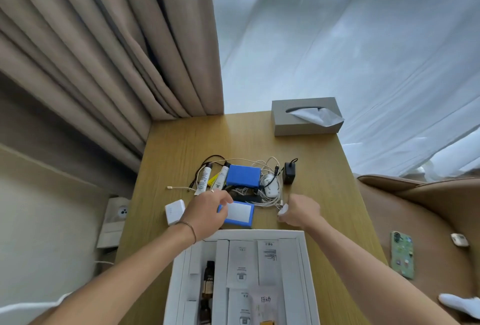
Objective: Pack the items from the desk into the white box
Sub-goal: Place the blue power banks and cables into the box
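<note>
Fingers of left hand touch flat blue-edged rectangular case.

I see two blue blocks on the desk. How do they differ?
The near blue block shows a white top face and is under the left hand; the far blue block looks all blue and lies untouched among cables. Both are flat blue rectangles of seemingly similar size.

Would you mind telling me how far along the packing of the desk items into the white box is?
Partly done. The white box already holds a dark bottle and several white packets. The left hand is on the nearer blue case; the right hand pinches a small white item, apparently a cable end. Still on the desk: another blue case, tubes, tangled cables, a black charger, a white cube.
</note>
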A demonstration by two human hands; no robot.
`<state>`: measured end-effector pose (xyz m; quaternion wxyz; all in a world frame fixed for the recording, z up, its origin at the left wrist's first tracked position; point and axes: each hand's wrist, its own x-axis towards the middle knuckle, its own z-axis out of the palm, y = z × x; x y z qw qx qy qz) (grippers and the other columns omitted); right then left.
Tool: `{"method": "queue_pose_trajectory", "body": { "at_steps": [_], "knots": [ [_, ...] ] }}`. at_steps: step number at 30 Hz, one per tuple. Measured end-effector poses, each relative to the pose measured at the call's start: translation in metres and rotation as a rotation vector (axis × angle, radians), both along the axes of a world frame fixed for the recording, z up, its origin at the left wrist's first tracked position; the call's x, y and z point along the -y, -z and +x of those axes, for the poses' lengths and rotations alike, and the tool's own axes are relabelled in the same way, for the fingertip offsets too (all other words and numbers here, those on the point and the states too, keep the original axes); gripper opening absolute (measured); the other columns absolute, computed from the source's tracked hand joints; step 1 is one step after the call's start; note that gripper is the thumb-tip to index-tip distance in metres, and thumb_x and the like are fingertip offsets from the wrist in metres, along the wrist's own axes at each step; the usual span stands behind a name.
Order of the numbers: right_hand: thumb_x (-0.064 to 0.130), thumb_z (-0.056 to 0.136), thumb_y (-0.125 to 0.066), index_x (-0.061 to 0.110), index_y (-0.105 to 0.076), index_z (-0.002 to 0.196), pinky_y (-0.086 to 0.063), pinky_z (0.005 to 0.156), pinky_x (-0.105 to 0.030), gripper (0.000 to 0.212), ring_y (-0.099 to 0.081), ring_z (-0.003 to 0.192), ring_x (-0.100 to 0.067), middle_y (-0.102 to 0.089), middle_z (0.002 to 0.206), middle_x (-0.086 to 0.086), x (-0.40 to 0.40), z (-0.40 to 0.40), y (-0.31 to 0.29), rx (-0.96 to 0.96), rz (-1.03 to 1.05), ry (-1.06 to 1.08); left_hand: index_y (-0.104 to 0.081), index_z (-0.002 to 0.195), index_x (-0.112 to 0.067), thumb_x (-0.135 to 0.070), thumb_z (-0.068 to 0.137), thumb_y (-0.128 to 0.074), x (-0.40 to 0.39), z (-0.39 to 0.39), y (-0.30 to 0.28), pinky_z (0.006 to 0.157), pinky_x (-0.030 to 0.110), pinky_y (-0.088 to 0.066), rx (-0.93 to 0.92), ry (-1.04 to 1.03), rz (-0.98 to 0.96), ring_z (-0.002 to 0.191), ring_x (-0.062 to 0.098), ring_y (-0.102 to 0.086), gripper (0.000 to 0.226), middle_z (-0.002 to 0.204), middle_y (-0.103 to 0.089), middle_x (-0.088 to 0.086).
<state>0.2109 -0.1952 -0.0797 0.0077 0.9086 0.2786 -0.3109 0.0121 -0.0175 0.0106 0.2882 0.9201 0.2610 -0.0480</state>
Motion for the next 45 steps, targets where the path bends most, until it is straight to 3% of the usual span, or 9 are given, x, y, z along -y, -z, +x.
{"method": "queue_pose_trajectory", "body": {
  "at_steps": [4,8,12,18,22,26,32,37,45],
  "knots": [
    [0.045,0.073,-0.069,0.022,-0.057,0.078,-0.042,0.052,-0.023,0.026,-0.058,0.065,-0.01,-0.06,0.071,0.007,-0.004,0.0,-0.005,-0.108,0.005,-0.008,-0.066,0.114,-0.027,-0.022,0.097,-0.056,-0.007,0.011,0.005,0.086,0.031,-0.055,-0.085,0.025,0.013,0.1,0.012,-0.06,0.02,0.108,-0.066,-0.007],
    [0.054,0.076,-0.063,0.02,-0.062,0.072,-0.041,0.052,-0.023,0.034,-0.054,0.058,-0.01,-0.059,0.066,0.008,-0.01,0.001,-0.022,-0.214,0.136,0.053,-0.066,0.115,-0.027,-0.023,0.096,-0.055,-0.01,0.028,0.011,0.084,0.03,-0.054,-0.177,0.067,0.068,0.101,0.014,-0.059,0.022,0.111,-0.067,-0.005],
    [0.049,0.082,-0.064,0.014,-0.069,0.08,-0.046,0.056,-0.026,0.036,-0.059,0.062,-0.013,-0.067,0.073,0.0,-0.012,-0.003,-0.051,-0.352,0.315,0.101,-0.064,0.118,-0.027,-0.019,0.093,-0.055,-0.012,0.046,0.021,0.077,0.026,-0.047,-0.239,0.126,0.108,0.101,0.015,-0.059,0.027,0.116,-0.065,-0.004],
    [0.043,0.084,-0.074,0.02,-0.071,0.099,-0.051,0.058,-0.024,0.028,-0.065,0.063,-0.007,-0.074,0.082,0.0,0.003,-0.027,-0.091,-0.589,0.54,0.246,-0.055,0.13,-0.027,-0.017,0.086,-0.059,-0.017,0.062,0.044,0.075,0.032,-0.048,-0.395,0.336,0.265,0.101,0.021,-0.057,0.045,0.115,-0.06,-0.001],
    [0.04,0.084,-0.077,0.021,-0.073,0.098,-0.05,0.062,-0.029,0.025,-0.064,0.064,-0.011,-0.07,0.082,0.002,0.014,-0.041,-0.104,-0.689,0.662,0.352,-0.048,0.127,-0.024,-0.03,0.079,-0.068,-0.018,0.069,0.058,0.072,0.038,-0.048,-0.503,0.531,0.439,0.096,0.023,-0.056,0.052,0.111,-0.06,0.004],
    [0.042,0.083,-0.078,0.02,-0.074,0.098,-0.049,0.06,-0.027,0.026,-0.063,0.063,-0.01,-0.069,0.075,0.009,0.023,-0.051,-0.107,-0.728,0.719,0.388,-0.043,0.127,-0.022,-0.045,0.069,-0.076,-0.02,0.074,0.071,0.063,0.036,-0.034,-0.569,0.702,0.546,0.097,0.024,-0.055,0.071,0.114,-0.058,0.007],
    [0.04,0.083,-0.079,0.024,-0.073,0.101,-0.05,0.057,-0.022,0.025,-0.064,0.063,-0.007,-0.071,0.073,0.011,0.032,-0.058,-0.106,-0.734,0.732,0.432,-0.041,0.125,-0.024,-0.059,0.059,-0.077,-0.02,0.081,0.077,0.059,0.033,-0.04,-0.544,0.772,0.575,0.083,0.021,-0.057,0.083,0.109,-0.059,0.005],
    [0.028,0.085,-0.08,0.018,-0.073,0.104,-0.056,0.063,-0.024,0.023,-0.069,0.072,-0.016,-0.074,0.079,0.005,0.04,-0.067,-0.109,-0.809,0.796,0.513,-0.043,0.116,-0.023,-0.055,0.058,-0.078,-0.019,0.076,0.08,0.046,0.027,-0.022,-0.479,0.763,0.543,0.064,0.014,-0.041,0.075,0.096,-0.057,-0.001],
    [0.018,0.081,-0.081,0.016,-0.076,0.102,-0.052,0.069,-0.027,0.021,-0.06,0.07,-0.014,-0.073,0.081,0.005,0.048,-0.093,-0.108,-0.866,0.793,0.523,-0.042,0.11,-0.02,-0.052,0.06,-0.073,-0.022,0.067,0.046,0.052,0.03,-0.032,-0.25,0.583,0.528,0.067,0.019,-0.047,0.067,0.092,-0.054,0.0]
  ]
}}
